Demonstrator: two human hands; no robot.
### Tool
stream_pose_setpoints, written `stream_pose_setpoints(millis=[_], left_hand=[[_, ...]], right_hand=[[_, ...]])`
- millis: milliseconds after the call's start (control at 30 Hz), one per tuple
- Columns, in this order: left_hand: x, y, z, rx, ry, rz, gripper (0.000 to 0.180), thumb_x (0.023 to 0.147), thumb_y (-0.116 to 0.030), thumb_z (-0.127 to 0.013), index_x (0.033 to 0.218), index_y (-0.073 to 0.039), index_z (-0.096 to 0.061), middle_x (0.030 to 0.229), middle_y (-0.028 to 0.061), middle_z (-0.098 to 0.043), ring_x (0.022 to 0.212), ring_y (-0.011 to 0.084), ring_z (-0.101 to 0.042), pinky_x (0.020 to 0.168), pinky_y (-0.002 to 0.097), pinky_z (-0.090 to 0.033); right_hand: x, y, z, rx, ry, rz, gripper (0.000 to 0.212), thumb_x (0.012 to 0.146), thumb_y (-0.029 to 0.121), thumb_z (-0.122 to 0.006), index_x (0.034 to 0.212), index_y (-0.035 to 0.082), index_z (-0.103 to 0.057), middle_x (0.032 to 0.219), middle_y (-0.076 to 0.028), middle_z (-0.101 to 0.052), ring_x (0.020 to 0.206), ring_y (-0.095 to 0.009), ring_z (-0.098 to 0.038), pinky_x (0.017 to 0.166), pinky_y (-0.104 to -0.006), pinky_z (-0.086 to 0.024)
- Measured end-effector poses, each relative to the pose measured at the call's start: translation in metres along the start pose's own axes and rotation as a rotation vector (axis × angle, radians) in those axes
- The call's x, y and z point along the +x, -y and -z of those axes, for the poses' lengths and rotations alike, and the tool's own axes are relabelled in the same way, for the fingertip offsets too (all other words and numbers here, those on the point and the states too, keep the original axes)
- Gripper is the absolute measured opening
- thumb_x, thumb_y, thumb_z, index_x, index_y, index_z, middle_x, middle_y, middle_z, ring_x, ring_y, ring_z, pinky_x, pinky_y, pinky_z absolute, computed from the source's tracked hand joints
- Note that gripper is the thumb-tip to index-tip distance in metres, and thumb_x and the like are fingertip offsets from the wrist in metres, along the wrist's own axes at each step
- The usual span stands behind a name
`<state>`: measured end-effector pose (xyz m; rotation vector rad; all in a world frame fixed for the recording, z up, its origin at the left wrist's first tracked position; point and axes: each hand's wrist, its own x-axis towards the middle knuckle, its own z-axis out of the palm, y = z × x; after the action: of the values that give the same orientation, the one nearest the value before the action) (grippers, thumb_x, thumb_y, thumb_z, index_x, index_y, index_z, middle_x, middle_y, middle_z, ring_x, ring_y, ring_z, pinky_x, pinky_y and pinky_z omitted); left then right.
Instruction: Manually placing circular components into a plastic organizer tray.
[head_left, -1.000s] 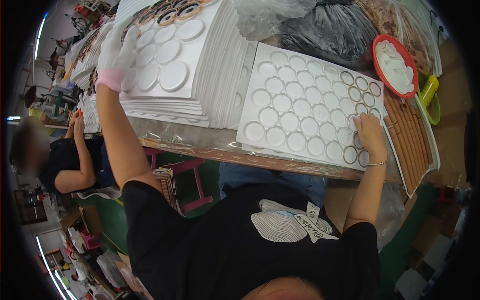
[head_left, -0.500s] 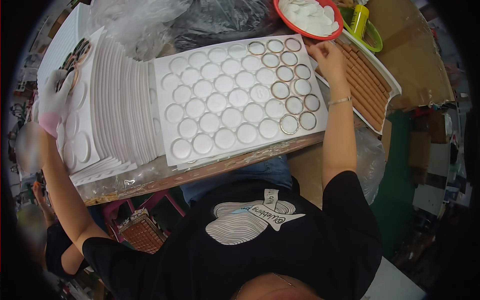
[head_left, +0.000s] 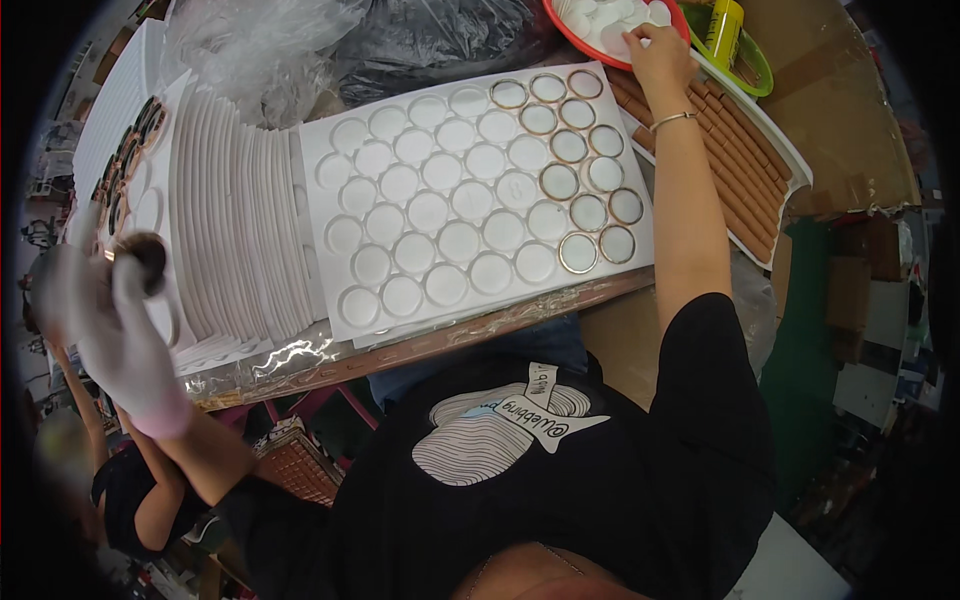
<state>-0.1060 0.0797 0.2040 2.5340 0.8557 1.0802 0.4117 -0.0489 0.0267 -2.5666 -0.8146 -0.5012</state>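
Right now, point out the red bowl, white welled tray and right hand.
Red bowl [head_left: 585, 47], head view: lower-left rim.
White welled tray [head_left: 325, 202], head view: bare left margin.
Right hand [head_left: 661, 68], head view: back of the hand.

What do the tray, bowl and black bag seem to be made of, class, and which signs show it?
Tray: probably thin moulded plastic, white with a slight sheen; its round wells look pressed into one sheet.
Bowl: most likely plastic, smooth and evenly red, with a rounded rim.
Black bag: seemingly thin plastic film, glossy and crinkled with bright creases.
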Motion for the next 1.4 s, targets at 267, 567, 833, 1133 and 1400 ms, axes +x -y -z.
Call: stream_pose_setpoints(millis=[267, 567, 833, 1133, 1400], left_hand=[[-0.099, -0.022, -0.173, -1.274, 0.465, 0.807, 0.039, 0.099, -0.023, -0.044, 0.128, 0.003, -0.046, 0.114, 0.0119, -0.055, 0.101, 0.0204, -0.058, 0.083, 0.0338, -0.054], [-0.121, -0.011, -0.22, -1.354, 0.405, 0.795, 0.037, 0.1, -0.023, -0.04, 0.127, 0.002, -0.047, 0.113, 0.0141, -0.054, 0.102, 0.0215, -0.058, 0.081, 0.0351, -0.057], [-0.115, 0.0, -0.205, -1.21, 0.325, 0.859, 0.036, 0.098, -0.015, -0.041, 0.13, 0.002, -0.044, 0.117, 0.012, -0.054, 0.1, 0.0198, -0.059, 0.077, 0.0347, -0.058], [-0.119, 0.0, -0.201, -1.353, 0.299, 0.749, 0.036, 0.099, -0.016, -0.039, 0.129, 0.004, -0.046, 0.121, 0.0139, -0.052, 0.105, 0.0211, -0.058, 0.084, 0.0351, -0.056], [-0.121, -0.011, -0.192, -1.344, 0.469, 0.76, 0.035, 0.099, -0.015, -0.041, 0.129, 0.003, -0.047, 0.12, 0.0121, -0.053, 0.103, 0.0196, -0.058, 0.082, 0.0328, -0.057]], right_hand=[[-0.141, 0.057, 0.052, 0.846, -0.02, 0.17, 0.01, 0.077, 0.014, -0.072, 0.078, 0.006, -0.065, 0.091, -0.006, -0.058, 0.082, -0.018, -0.055, 0.07, -0.0337, -0.043], [-0.239, 0.116, 0.075, 1.079, 0.462, 0.145, 0.01, 0.076, 0.007, -0.071, 0.077, 0.001, -0.063, 0.092, -0.005, -0.057, 0.082, -0.011, -0.052, 0.072, -0.0244, -0.04], [-0.229, 0.109, 0.041, 0.712, 0.437, 0.145, 0.009, 0.076, 0.01, -0.072, 0.074, 0.004, -0.065, 0.091, -0.006, -0.056, 0.074, -0.015, -0.053, 0.065, -0.028, -0.046], [-0.251, 0.146, 0.061, 1.105, 0.266, 0.195, 0.01, 0.071, 0.011, -0.074, 0.072, 0.007, -0.064, 0.092, -0.006, -0.054, 0.067, -0.019, -0.054, 0.061, -0.0332, -0.039], [-0.264, 0.148, 0.067, 0.724, 0.031, 0.439, 0.022, 0.069, 0.013, -0.077, 0.075, 0.009, -0.057, 0.094, -0.006, -0.051, 0.067, -0.016, -0.049, 0.061, -0.0321, -0.038]])
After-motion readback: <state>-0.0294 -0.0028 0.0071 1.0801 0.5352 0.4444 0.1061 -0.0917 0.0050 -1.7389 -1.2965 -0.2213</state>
